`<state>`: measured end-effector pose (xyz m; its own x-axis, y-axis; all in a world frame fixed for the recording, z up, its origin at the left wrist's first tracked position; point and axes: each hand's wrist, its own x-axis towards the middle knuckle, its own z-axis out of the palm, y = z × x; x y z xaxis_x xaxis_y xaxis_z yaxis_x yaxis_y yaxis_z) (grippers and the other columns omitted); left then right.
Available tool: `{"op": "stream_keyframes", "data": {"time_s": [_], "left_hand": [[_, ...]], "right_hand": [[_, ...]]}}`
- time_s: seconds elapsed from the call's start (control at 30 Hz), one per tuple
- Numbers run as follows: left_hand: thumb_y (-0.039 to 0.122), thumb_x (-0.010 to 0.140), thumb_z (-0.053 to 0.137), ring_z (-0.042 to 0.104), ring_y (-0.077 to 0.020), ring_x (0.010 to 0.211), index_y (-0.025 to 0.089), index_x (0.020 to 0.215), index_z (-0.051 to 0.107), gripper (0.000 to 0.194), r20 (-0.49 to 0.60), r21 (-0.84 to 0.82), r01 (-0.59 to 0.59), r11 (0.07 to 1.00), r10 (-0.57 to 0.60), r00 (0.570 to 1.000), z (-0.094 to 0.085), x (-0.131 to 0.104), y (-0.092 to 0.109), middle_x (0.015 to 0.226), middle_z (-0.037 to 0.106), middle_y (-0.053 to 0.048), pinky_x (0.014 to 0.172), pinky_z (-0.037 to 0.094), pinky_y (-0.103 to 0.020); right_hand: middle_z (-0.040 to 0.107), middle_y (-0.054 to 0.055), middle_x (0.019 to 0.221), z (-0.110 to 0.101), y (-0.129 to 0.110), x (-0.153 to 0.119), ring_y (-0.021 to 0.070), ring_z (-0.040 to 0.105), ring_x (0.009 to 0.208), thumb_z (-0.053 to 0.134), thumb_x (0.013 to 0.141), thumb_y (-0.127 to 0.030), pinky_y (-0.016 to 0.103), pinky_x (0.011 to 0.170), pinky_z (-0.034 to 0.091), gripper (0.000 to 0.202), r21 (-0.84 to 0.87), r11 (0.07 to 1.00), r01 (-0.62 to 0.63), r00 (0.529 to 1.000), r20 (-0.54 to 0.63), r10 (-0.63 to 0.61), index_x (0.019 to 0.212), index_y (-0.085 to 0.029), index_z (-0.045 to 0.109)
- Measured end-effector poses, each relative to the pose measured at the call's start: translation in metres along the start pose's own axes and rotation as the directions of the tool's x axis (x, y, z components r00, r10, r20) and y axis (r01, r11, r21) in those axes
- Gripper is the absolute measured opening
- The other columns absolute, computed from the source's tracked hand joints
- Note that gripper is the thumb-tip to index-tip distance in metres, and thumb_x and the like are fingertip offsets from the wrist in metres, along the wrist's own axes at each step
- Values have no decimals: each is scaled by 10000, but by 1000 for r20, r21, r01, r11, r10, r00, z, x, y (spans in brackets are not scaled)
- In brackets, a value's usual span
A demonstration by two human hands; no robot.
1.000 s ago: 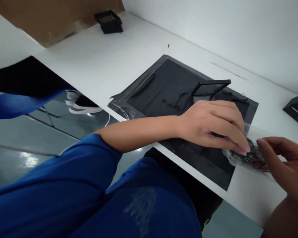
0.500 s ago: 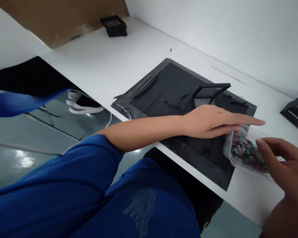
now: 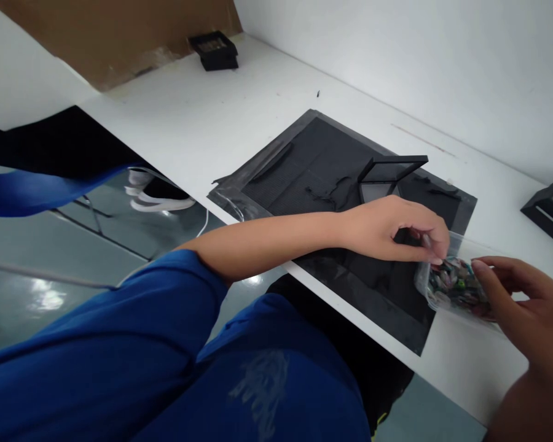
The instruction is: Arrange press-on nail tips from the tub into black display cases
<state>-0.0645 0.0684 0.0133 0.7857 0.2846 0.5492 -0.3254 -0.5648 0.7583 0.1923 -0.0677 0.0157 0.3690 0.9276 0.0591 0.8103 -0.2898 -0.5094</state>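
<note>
A clear plastic container [image 3: 427, 288] full of small mixed colourful pieces [image 3: 458, 285] sits at the right edge of a black mat. My left hand [image 3: 400, 233] reaches across to its left end, with thumb and fingertips drawn together in a pinch over the pieces. Whatever lies between those fingertips is too small to make out. At the container's right end my right hand [image 3: 529, 307] has its thumb and forefinger closed together over the pieces; what they hold is hidden. Behind my left wrist stands a black hinged frame [image 3: 394, 170], its lid raised, its lower part partly covered.
The black mat [image 3: 304, 159] is taped onto the white table [image 3: 175, 135]. Black boxes stand at the back left [image 3: 214, 50] and at the far right [image 3: 550, 212]. A white wall [image 3: 419, 67] runs behind. Shoes [image 3: 159, 193] show below the table at left.
My left hand's outstretched fingers have curled down into a pinch at the container's left end. My right hand stays nearly in place at the other end.
</note>
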Motion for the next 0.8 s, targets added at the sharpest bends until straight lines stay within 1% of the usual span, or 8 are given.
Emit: {"op": "stream_keyframes", "data": {"time_s": [0.13, 0.23, 0.4, 0.5, 0.57, 0.67, 0.73, 0.8], "left_hand": [[276, 951, 621, 712, -131, 976, 157, 909, 713, 156, -11, -41, -9, 999, 8, 1000, -1, 0, 0, 971, 758, -68, 947, 582, -263], [276, 946, 622, 715, -144, 1001, 147, 941, 712, 157, -6, -35, -18, 999, 18, 1000, 0, 0, -1, 1005, 758, -84, 958, 587, -278], [263, 954, 590, 712, -156, 1076, 133, 1007, 697, 177, 20, -27, -4, 1000, 4, 1000, 0, -2, -1, 1083, 749, -104, 991, 578, -270], [271, 962, 570, 711, -172, 1093, 146, 1017, 701, 189, 18, -14, -20, 1000, 20, 1000, -2, -2, 0, 1107, 750, -105, 986, 567, -273], [310, 997, 512, 709, -168, 1059, 173, 1026, 692, 228, 30, 30, 2, 1000, -3, 1000, -3, -1, 0, 1110, 748, -88, 952, 558, -277], [396, 1048, 383, 684, -150, 969, 197, 1031, 650, 333, 32, 119, 87, 989, -91, 995, -4, -1, 0, 1079, 724, -65, 894, 525, -268], [431, 1061, 320, 644, -141, 907, 205, 1008, 609, 370, 25, 151, 125, 981, -130, 991, -4, -2, 0, 1034, 691, -54, 868, 495, -263], [435, 1065, 287, 583, -136, 842, 209, 956, 557, 369, 32, 142, 129, 981, -135, 990, -3, -3, 0, 973, 645, -45, 839, 466, -264]], "right_hand": [[702, -7, 731, 2, 1, 0, 178, 671, 529, 671, 758, -742, 274, 511, 537, 534, 24, 1000, -15, 999, 28, 15, 1019, -284, 761], [717, -5, 768, 2, 3, 0, 182, 680, 537, 686, 754, -733, 273, 508, 543, 534, 41, 999, -29, 998, 48, 27, 1036, -286, 763], [719, -15, 770, 1, 8, -1, 181, 688, 552, 675, 777, -729, 275, 526, 537, 511, -8, 1000, 0, 999, 43, 0, 1043, -302, 762], [718, -25, 776, 1, 10, -1, 178, 692, 556, 680, 777, -724, 272, 534, 541, 492, -2, 1000, -3, 998, 55, 3, 1044, -319, 759], [721, -21, 787, 1, 11, 0, 178, 692, 554, 679, 778, -722, 269, 530, 542, 496, 0, 1000, 2, 998, 61, -2, 1050, -315, 758], [729, -10, 811, 2, 11, 0, 175, 687, 547, 678, 779, -718, 267, 518, 542, 513, -2, 1000, 3, 998, 62, -3, 1062, -298, 759], [732, -14, 830, 2, 10, 0, 167, 686, 547, 685, 775, -711, 259, 511, 543, 504, 12, 1000, 0, 998, 69, -1, 1063, -304, 758], [731, -24, 835, 1, 9, -1, 162, 686, 550, 689, 773, -706, 253, 510, 546, 490, 22, 1000, -5, 997, 74, 3, 1065, -318, 757]]}}
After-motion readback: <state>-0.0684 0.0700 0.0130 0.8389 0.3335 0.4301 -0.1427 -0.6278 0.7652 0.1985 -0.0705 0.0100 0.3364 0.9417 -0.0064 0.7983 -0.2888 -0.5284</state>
